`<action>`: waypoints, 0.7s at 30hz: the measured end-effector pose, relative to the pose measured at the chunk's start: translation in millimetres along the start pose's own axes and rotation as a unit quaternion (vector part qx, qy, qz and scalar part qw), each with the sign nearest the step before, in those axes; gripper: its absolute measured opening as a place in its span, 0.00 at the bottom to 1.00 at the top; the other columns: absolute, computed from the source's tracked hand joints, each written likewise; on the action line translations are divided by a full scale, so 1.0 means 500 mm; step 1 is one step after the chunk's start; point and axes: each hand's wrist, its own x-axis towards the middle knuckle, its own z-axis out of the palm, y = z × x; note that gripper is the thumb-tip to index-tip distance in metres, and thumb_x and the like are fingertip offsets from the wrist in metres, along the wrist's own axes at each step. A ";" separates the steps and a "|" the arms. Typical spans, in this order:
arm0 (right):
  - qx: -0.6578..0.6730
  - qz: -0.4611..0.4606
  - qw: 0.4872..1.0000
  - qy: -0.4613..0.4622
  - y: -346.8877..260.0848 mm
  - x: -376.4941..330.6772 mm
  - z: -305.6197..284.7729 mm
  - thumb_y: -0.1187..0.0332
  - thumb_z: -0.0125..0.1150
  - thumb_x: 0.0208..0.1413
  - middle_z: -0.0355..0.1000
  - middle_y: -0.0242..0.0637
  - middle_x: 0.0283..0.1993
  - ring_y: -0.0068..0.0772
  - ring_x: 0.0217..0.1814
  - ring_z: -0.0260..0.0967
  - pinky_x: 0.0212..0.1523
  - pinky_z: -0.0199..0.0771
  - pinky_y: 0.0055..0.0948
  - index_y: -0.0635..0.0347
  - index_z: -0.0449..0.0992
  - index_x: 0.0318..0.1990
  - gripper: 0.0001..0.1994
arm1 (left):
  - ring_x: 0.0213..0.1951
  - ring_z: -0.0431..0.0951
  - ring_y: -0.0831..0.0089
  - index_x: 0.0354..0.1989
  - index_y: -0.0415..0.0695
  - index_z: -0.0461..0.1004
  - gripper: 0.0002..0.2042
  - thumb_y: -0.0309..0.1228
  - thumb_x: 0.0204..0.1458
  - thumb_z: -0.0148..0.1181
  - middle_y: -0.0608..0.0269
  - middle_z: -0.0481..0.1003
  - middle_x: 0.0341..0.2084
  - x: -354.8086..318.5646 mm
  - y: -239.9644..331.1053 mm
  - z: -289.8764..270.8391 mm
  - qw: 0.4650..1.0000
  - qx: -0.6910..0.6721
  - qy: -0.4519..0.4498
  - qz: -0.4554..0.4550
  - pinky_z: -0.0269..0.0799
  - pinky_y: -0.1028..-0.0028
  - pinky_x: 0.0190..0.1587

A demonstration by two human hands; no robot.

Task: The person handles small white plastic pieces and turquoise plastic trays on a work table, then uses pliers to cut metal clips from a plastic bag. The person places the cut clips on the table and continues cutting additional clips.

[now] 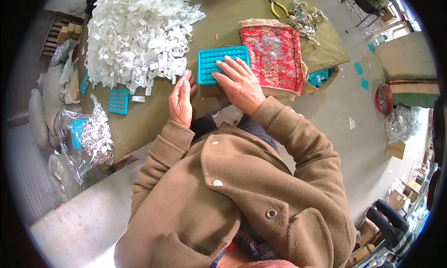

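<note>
A teal tray [203, 63] with rows of round cells lies on the table in front of me. My right hand [242, 85] rests over its right half, palm down, fingers stretched out and spread. Left of the tray, my left hand [181, 100] stands on its edge, fingers straight and nothing seen in it. Its fingertips are close to a big heap of clear white plastic pieces [139, 37]. Partly under the tray's right edge, or just beside it, lies a red patterned cloth pad [279, 58] with small bits scattered on top.
A smaller teal tray holding small metal parts [118, 102] lies at the left. Beyond it a clear bag of white pieces [95, 137] hangs by the table edge. Yellow-handled pliers [277, 6] and tangled string [305, 21] lie far right, above a box of teal trays [320, 77].
</note>
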 end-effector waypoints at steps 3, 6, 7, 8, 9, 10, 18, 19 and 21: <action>0.061 0.003 0.997 0.042 0.009 -0.002 -0.001 0.72 0.60 0.49 0.75 0.36 0.51 0.40 0.61 0.69 0.64 0.63 0.48 0.55 0.78 0.38 0.08 | 0.60 0.69 0.67 0.62 0.37 0.67 0.24 0.44 0.67 0.45 0.56 0.69 0.59 -0.001 -0.004 0.013 0.999 0.003 -0.003 -0.051 0.67 0.65 0.60; 0.095 0.010 0.994 0.048 0.012 -0.001 -0.003 0.72 0.62 0.49 0.77 0.32 0.48 0.38 0.59 0.70 0.65 0.64 0.46 0.55 0.79 0.34 0.04 | 0.56 0.72 0.70 0.61 0.37 0.68 0.25 0.46 0.67 0.43 0.59 0.72 0.55 0.003 -0.016 0.019 0.998 0.001 0.035 -0.061 0.69 0.68 0.57; 0.114 0.022 0.992 0.051 0.011 -0.001 -0.005 0.73 0.63 0.49 0.77 0.33 0.48 0.39 0.59 0.70 0.64 0.65 0.47 0.55 0.79 0.34 0.05 | 0.55 0.73 0.71 0.61 0.37 0.68 0.25 0.46 0.67 0.43 0.59 0.73 0.54 0.002 -0.021 0.020 0.996 -0.016 0.052 -0.072 0.70 0.69 0.56; 0.132 0.031 0.989 0.052 0.011 0.000 -0.007 0.74 0.63 0.49 0.77 0.34 0.48 0.40 0.59 0.70 0.63 0.65 0.47 0.56 0.79 0.35 0.05 | 0.54 0.73 0.72 0.60 0.37 0.69 0.25 0.46 0.67 0.43 0.59 0.73 0.54 0.001 -0.025 0.021 0.997 -0.011 0.053 -0.056 0.70 0.69 0.55; 0.149 0.039 0.987 0.052 0.011 0.002 -0.010 0.75 0.64 0.50 0.77 0.34 0.48 0.42 0.58 0.71 0.62 0.66 0.47 0.56 0.79 0.36 0.06 | 0.54 0.74 0.72 0.60 0.37 0.69 0.25 0.46 0.67 0.43 0.60 0.74 0.53 0.000 -0.028 0.023 0.997 -0.010 0.058 -0.046 0.70 0.69 0.55; 0.157 0.043 0.985 0.055 0.010 0.005 -0.013 0.75 0.64 0.50 0.77 0.35 0.48 0.42 0.58 0.71 0.62 0.66 0.47 0.57 0.79 0.36 0.06 | 0.53 0.74 0.72 0.59 0.37 0.70 0.25 0.46 0.67 0.43 0.60 0.74 0.52 -0.002 -0.030 0.024 0.997 -0.011 0.065 -0.050 0.71 0.70 0.54; 0.172 0.060 0.975 0.131 0.010 0.052 -0.059 0.75 0.64 0.50 0.76 0.36 0.43 0.43 0.53 0.71 0.55 0.70 0.40 0.59 0.74 0.34 0.05 | 0.55 0.74 0.69 0.59 0.35 0.70 0.23 0.42 0.67 0.44 0.56 0.75 0.53 -0.006 -0.030 0.032 0.997 -0.021 0.074 -0.033 0.70 0.69 0.56; 0.180 0.070 0.971 0.141 0.015 0.059 -0.065 0.75 0.63 0.50 0.76 0.37 0.43 0.43 0.53 0.71 0.55 0.70 0.39 0.59 0.74 0.34 0.05 | 0.54 0.75 0.68 0.58 0.34 0.70 0.23 0.41 0.67 0.44 0.55 0.75 0.52 -0.005 -0.032 0.032 0.997 -0.020 0.073 -0.024 0.71 0.69 0.55; 0.180 0.117 0.958 0.192 0.027 0.067 -0.079 0.75 0.63 0.52 0.76 0.40 0.45 0.45 0.51 0.72 0.53 0.71 0.40 0.61 0.73 0.35 0.05 | 0.54 0.75 0.66 0.58 0.33 0.70 0.23 0.41 0.67 0.44 0.53 0.75 0.51 -0.007 -0.036 0.030 0.997 -0.026 0.068 -0.009 0.73 0.68 0.54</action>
